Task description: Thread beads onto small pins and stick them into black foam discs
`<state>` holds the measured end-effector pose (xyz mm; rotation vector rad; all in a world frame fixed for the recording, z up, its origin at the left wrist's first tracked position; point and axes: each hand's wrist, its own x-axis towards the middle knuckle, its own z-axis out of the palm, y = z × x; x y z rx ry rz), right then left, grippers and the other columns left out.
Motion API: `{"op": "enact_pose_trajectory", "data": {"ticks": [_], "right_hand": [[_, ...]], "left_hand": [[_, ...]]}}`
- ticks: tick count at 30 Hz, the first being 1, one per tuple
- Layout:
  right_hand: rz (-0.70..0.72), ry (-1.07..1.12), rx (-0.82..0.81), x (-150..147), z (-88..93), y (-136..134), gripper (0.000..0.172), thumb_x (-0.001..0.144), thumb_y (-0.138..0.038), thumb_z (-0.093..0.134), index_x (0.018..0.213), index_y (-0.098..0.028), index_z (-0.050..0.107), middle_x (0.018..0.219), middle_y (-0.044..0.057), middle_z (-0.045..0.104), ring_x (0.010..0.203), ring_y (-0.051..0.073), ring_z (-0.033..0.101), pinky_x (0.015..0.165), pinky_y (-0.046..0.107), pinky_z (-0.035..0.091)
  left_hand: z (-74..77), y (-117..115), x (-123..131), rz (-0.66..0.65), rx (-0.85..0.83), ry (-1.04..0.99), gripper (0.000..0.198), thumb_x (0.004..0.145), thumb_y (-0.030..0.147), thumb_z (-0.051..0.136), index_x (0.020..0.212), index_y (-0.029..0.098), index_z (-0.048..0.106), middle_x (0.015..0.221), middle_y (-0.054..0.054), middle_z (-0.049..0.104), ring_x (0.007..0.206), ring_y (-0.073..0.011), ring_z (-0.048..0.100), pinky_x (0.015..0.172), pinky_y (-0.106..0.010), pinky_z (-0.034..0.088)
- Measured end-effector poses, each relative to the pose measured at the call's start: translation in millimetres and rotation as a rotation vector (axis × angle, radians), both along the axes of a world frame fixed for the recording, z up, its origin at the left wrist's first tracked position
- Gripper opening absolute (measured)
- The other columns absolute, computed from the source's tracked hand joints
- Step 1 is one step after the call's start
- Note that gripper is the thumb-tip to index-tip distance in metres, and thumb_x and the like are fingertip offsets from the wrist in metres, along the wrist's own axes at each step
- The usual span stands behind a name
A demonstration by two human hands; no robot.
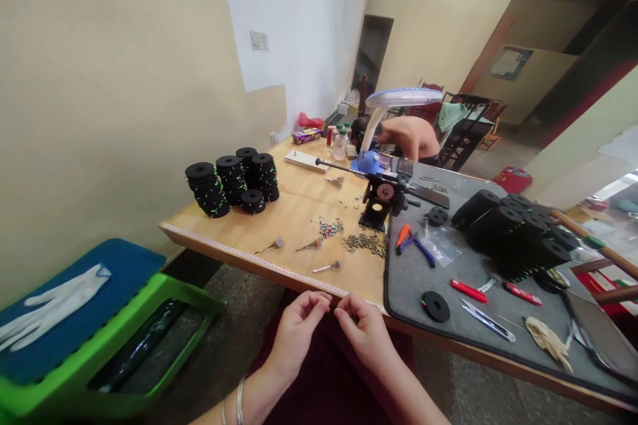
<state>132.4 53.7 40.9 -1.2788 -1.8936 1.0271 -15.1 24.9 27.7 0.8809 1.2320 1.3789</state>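
Together, L hand (295, 331), R hand (367, 330), both pinched

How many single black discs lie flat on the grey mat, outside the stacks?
2. One disc lies beside the black machine; the other disc lies near the grey mat's front edge. More may be hidden behind the stacks.

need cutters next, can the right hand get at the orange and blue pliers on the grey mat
Probably yes: the orange and blue handled pliers lie uncovered on the grey mat, nothing between them and the right hand.
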Motion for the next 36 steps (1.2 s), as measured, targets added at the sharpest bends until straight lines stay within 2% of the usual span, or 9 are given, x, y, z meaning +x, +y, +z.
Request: {"op": "enact_pose_trajectory", "data": {"ticks": [4,7,10,13,18,22,28,33,36], "right_hand": [[0.038,-0.218,0.091,-10.5,-5.9,13.7,0.019,0.087,-0.027,0.048,0.074,-0.020,0.060,0.062,0.000,0.062,0.057,0.015,0.054,0.056,0.023,0.037],[0.068,-0.335,0.159,-17.7,-9.0,23.3,0.019,0.088,-0.026,0.047,0.079,-0.020,0.062,0.066,0.001,0.066,0.060,0.016,0.059,0.057,0.023,0.037],[0.110,-0.399,0.204,-26.3,-8.7,31.2,0.018,0.088,-0.024,0.046,0.080,-0.021,0.062,0.070,0.002,0.068,0.063,0.016,0.061,0.058,0.022,0.037],[0.144,-0.460,0.242,-34.6,-8.4,37.6,0.017,0.089,-0.022,0.047,0.082,-0.020,0.062,0.072,0.002,0.069,0.065,0.017,0.063,0.058,0.022,0.036],[0.178,-0.563,0.284,-43.3,-8.1,44.6,0.015,0.089,-0.020,0.048,0.082,-0.020,0.062,0.074,0.003,0.071,0.068,0.018,0.066,0.057,0.023,0.034],[0.192,-0.610,0.281,-45.8,-3.8,47.5,0.014,0.088,-0.020,0.049,0.082,-0.021,0.062,0.075,0.003,0.071,0.069,0.017,0.066,0.056,0.023,0.032],[0.209,-0.641,0.258,-47.3,0.4,49.5,0.014,0.089,-0.021,0.050,0.082,-0.020,0.061,0.076,0.004,0.071,0.071,0.018,0.067,0.058,0.022,0.033],[0.185,-0.651,0.228,-48.9,1.5,49.7,0.014,0.089,-0.021,0.050,0.082,-0.021,0.063,0.078,0.005,0.072,0.072,0.018,0.066,0.058,0.023,0.034],[0.178,-0.634,0.221,-48.6,2.7,49.5,0.013,0.088,-0.021,0.051,0.082,-0.021,0.063,0.078,0.005,0.072,0.072,0.019,0.066,0.058,0.023,0.036]], "left_hand": [[-11.9,4.1,-30.0,0.189,0.010,0.120,0.028,0.079,0.044,0.062,0.079,0.016,0.064,0.073,-0.002,0.064,0.072,-0.0168,0.058,0.071,-0.027,0.047],[-15.3,-0.4,-47.7,0.257,0.059,0.247,0.025,0.082,0.041,0.058,0.084,0.017,0.064,0.081,-0.005,0.067,0.079,-0.0191,0.061,0.076,-0.030,0.049],[-16.7,-9.0,-52.5,0.206,0.171,0.457,0.018,0.085,0.035,0.055,0.083,0.019,0.064,0.087,-0.006,0.070,0.085,-0.0210,0.063,0.081,-0.033,0.049],[-20.3,-14.3,-49.7,0.096,0.363,0.703,0.013,0.087,0.025,0.053,0.081,0.021,0.065,0.090,-0.006,0.071,0.088,-0.0210,0.063,0.083,-0.034,0.048],[-25.4,-11.2,-46.7,-0.027,0.567,1.059,0.017,0.086,0.017,0.053,0.098,0.022,0.065,0.111,-0.007,0.069,0.100,-0.0226,0.060,0.087,-0.038,0.043],[-24.3,-7.3,-47.6,-0.027,0.563,1.216,0.021,0.087,0.020,0.052,0.104,0.021,0.065,0.122,-0.008,0.064,0.108,-0.0246,0.056,0.089,-0.040,0.041],[-23.4,-5.9,-49.2,-0.028,0.508,1.320,0.027,0.089,0.026,0.051,0.112,0.021,0.063,0.127,-0.009,0.061,0.113,-0.0274,0.052,0.090,-0.042,0.038],[-22.3,-5.0,-46.2,-0.030,0.469,1.408,0.042,0.088,0.029,0.052,0.128,0.017,0.052,0.127,-0.010,0.061,0.109,-0.0278,0.052,0.089,-0.042,0.038],[-17.8,-4.4,-41.7,-0.021,0.463,1.470,0.045,0.087,0.026,0.053,0.130,0.016,0.050,0.126,-0.010,0.062,0.105,-0.0283,0.053,0.089,-0.044,0.036]]}}
